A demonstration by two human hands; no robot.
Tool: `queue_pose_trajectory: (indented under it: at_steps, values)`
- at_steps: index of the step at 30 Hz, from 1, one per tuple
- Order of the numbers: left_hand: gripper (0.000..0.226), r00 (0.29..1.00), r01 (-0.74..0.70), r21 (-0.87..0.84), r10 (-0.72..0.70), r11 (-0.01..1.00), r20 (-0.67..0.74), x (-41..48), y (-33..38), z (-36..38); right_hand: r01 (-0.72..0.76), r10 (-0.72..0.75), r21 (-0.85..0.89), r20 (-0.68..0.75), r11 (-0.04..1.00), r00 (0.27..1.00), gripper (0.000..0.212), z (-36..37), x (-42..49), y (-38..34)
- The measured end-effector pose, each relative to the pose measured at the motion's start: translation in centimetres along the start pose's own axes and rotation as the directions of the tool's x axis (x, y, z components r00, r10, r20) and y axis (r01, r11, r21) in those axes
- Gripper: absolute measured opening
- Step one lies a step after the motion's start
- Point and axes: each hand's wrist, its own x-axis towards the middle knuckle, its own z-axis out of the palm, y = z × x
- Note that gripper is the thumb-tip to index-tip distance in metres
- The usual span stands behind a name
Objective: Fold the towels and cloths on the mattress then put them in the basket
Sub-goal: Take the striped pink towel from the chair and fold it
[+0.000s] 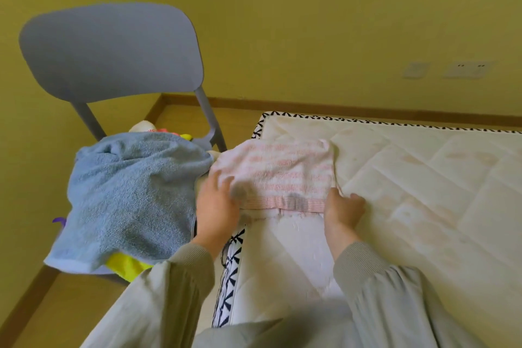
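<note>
Hands [216, 203] [343, 210] pinch fluffy pink-striped towel [282, 169] on quilted mattress [409, 178].

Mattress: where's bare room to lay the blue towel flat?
Free: the wide quilted stretch of the mattress right of the pink towel, out to its far trim and the picture's right edge. Crowded: the left corner, where the left hand and right hand hold the towel, and the chair under the blue towel.
</note>
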Motion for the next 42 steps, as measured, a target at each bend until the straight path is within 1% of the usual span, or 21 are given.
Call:
queue_pose_trajectory:
  at_steps: [2,4,6,8,11,14,17,19,20,21,22,24,26,28,30,33,35,36,38,40,42]
  values:
    - [0.036,0.961,-0.197,0.043,0.185,0.979,0.206,-0.2,0.5,1.0,0.020,-0.016,-0.050,0.075,0.999,0.997,0.054,0.4,0.0,-0.1]
    - [0.041,0.897,-0.314,0.097,0.262,0.945,0.356,-0.7,0.8,2.0,0.045,-0.030,-0.092,0.159,0.995,0.987,0.035,0.6,0.4,0.2]
    - [0.043,0.881,-0.369,0.191,0.278,0.910,0.382,-1.0,0.9,2.7,0.054,-0.030,-0.106,0.215,0.993,0.976,0.019,0.9,0.7,0.4]
    - [0.039,0.897,-0.352,0.238,0.254,0.905,0.361,-0.9,1.1,3.1,0.082,-0.042,-0.150,0.252,0.985,0.967,0.008,1.1,1.0,0.5]
    - [0.033,0.925,-0.278,0.260,0.184,0.925,0.333,-0.2,1.9,3.2,0.118,-0.083,-0.157,0.209,0.981,0.974,0.020,1.1,1.2,0.7]
    - [0.020,0.914,-0.200,0.209,0.105,0.957,0.393,0.3,3.4,2.7,0.175,-0.166,-0.103,0.088,0.979,0.982,0.011,0.6,1.0,0.1]
    - [0.017,0.830,-0.184,0.011,0.149,0.983,0.538,-0.1,6.2,2.8,0.289,-0.294,-0.063,-0.120,0.955,0.948,0.017,-0.6,1.4,-1.0]
    - [0.020,0.719,-0.125,-0.183,0.217,0.975,0.661,-1.2,8.4,2.8,0.288,-0.321,-0.170,-0.221,0.942,0.921,0.036,-1.7,1.9,-1.6]
    - [0.016,0.668,-0.111,-0.245,0.255,0.963,0.700,-1.8,9.1,2.8,0.272,-0.334,-0.275,-0.209,0.922,0.919,0.049,-2.1,2.0,-1.7]
    - [0.014,0.649,-0.111,-0.283,0.285,0.953,0.705,-2.2,9.4,2.8,0.268,-0.355,-0.409,-0.152,0.872,0.922,0.062,-2.4,1.8,-1.7]
    - [0.017,0.668,-0.104,-0.297,0.288,0.949,0.686,-2.5,9.2,2.7,0.286,-0.382,-0.544,-0.070,0.789,0.922,0.073,-2.6,1.4,-1.5]
    - [0.021,0.792,-0.073,-0.259,0.214,0.963,0.571,-2.5,7.8,2.4,0.380,-0.446,-0.701,0.098,0.603,0.890,0.086,-2.2,0.6,-1.1]
    - [0.022,0.914,-0.011,-0.203,0.093,0.979,0.396,-1.9,5.9,1.6,0.510,-0.477,-0.701,0.269,0.499,0.837,0.086,-1.3,-0.2,-1.1]
    - [0.029,0.958,0.136,-0.226,-0.070,0.965,0.278,-0.8,3.7,1.0,0.644,-0.460,-0.648,0.464,0.407,0.757,0.076,-0.1,-0.8,-0.6]
    - [0.041,0.933,0.314,-0.288,-0.237,0.905,0.272,0.4,1.8,1.1,0.688,-0.333,-0.639,0.602,0.344,0.726,0.067,0.6,-1.0,0.4]
    - [0.048,0.807,0.577,-0.410,-0.417,0.706,0.418,1.5,-0.2,1.9,0.622,-0.102,-0.712,0.628,0.324,0.772,0.068,0.9,-0.3,2.0]
    - [0.058,0.723,0.689,-0.480,-0.472,0.543,0.505,2.1,-0.9,2.9,0.598,-0.110,-0.719,0.603,0.354,0.790,0.072,0.7,-0.1,2.3]
    - [0.060,0.705,0.709,-0.491,-0.476,0.506,0.527,2.7,-1.1,3.4,0.590,-0.126,-0.716,0.591,0.374,0.797,0.075,0.7,-0.1,2.4]
    - [0.050,0.681,0.732,-0.518,-0.494,0.442,0.541,3.7,-1.1,3.8,0.590,-0.164,-0.713,0.576,0.377,0.801,0.077,1.0,-0.3,2.6]
    - [0.031,0.662,0.739,-0.589,-0.517,0.328,0.543,4.5,-0.1,3.1,0.604,-0.200,-0.716,0.573,0.349,0.795,0.077,1.3,-0.3,2.5]
    - [0.031,0.629,0.746,-0.628,-0.545,0.223,0.554,5.2,0.3,2.7,0.628,-0.232,-0.706,0.584,0.327,0.778,0.076,1.4,-0.2,2.4]
